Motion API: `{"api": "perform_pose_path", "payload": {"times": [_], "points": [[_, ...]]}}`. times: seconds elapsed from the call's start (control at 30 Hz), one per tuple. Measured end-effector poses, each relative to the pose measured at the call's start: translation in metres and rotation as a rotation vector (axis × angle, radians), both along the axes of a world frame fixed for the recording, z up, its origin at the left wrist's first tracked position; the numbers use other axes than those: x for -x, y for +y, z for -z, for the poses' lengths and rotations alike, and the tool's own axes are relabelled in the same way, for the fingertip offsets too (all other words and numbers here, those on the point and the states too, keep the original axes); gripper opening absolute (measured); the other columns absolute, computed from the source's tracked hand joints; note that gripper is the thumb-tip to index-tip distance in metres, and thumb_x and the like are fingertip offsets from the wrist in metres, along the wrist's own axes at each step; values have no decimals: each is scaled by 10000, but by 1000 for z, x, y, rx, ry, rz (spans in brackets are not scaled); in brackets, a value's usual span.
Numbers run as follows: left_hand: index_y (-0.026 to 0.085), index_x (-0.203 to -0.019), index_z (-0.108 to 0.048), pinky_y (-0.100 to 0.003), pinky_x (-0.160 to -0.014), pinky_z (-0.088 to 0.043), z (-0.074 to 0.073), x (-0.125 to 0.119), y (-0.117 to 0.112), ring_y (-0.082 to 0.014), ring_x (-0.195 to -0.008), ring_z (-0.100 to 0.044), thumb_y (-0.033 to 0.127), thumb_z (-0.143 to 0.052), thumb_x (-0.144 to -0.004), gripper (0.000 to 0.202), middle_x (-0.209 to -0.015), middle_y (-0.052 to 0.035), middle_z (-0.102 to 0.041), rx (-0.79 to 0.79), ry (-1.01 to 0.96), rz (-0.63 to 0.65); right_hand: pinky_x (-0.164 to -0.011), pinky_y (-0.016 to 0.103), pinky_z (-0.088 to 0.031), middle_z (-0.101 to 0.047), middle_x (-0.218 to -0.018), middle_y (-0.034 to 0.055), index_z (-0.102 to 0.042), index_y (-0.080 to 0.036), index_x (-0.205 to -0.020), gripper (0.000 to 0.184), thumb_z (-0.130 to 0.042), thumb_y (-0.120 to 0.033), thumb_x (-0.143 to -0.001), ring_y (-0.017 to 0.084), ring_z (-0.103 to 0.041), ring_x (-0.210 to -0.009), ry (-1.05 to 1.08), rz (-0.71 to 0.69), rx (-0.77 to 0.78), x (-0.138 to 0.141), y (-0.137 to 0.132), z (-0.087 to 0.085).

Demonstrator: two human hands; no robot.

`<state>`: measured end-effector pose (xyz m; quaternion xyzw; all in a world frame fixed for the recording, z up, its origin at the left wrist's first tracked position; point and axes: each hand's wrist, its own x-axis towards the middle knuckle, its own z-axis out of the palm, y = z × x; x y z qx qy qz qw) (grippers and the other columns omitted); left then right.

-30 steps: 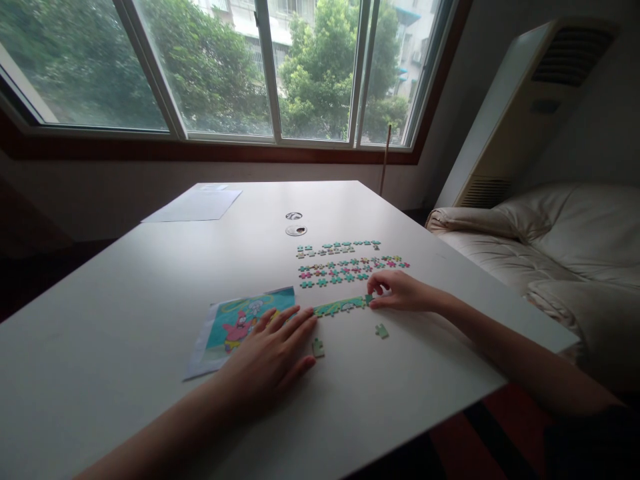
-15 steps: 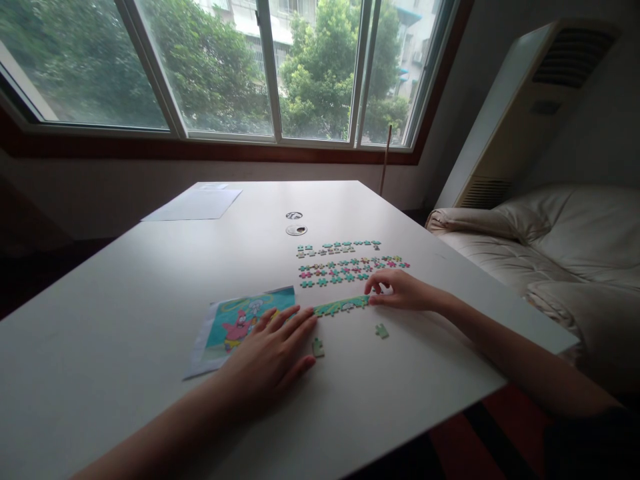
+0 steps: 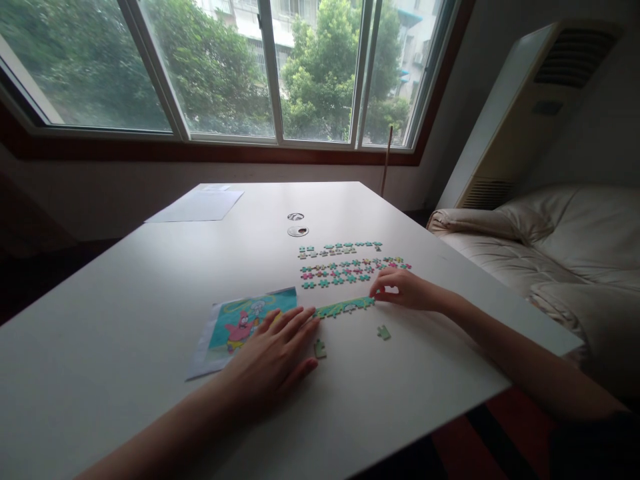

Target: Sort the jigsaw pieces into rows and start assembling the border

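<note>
My left hand (image 3: 277, 350) lies flat with its fingers stretched out, over the right part of a printed cartoon picture (image 3: 233, 330). Its fingertips touch the left end of a joined strip of jigsaw pieces (image 3: 345, 307). At the strip's right end, my right hand (image 3: 400, 288) pinches a puzzle piece between thumb and forefinger; the fingers mostly hide that piece. Below the strip lie two loose greenish pieces: a corner-shaped puzzle piece (image 3: 320, 349) beside my left thumb and another puzzle piece (image 3: 383, 332) farther right.
Several rows of loose puzzle pieces (image 3: 340, 272) lie beyond the strip on the white table (image 3: 125, 300). Farther back are two round flat items (image 3: 298, 231) and a sheet of paper (image 3: 200, 205). A sofa (image 3: 500, 233) stands to the right.
My right thumb and forefinger have closed together at the strip's right end. My left hand stays in place. The whole view has shifted very slightly.
</note>
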<state>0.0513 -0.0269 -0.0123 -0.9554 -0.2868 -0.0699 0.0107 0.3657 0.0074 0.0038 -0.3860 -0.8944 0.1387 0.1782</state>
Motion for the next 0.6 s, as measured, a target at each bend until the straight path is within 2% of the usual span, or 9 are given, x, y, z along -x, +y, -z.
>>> {"api": "perform_pose_path", "payload": {"times": [0.23,0.4,0.6], "points": [[184,-1336,-329,-475,-986,-280,1,0,1,-289,-1242,-313,421,-306,-918,481,-1386,-63,-346,20,11,14,-702,256,-419,-593,-827,52,-628,-187,-882,139,-528,-250,-811,140,-540,-754,-45,108,-26,-17,5,-3],[193,-1339,-335,-477,-993,-269,3,1,2,-295,-1246,-305,433,-303,-915,488,-1383,-62,-351,2,6,-2,-726,268,-411,-590,-875,52,-629,-195,-886,145,-546,-261,-788,153,-537,-798,-70,106,42,-19,7,0],[203,-1341,-334,-479,-995,-270,2,1,1,-294,-1246,-309,440,-300,-914,490,-1380,-58,-357,3,3,-12,-742,283,-395,-614,-834,41,-628,-182,-857,136,-565,-268,-773,149,-530,-768,-78,50,99,-18,3,-7]]}}
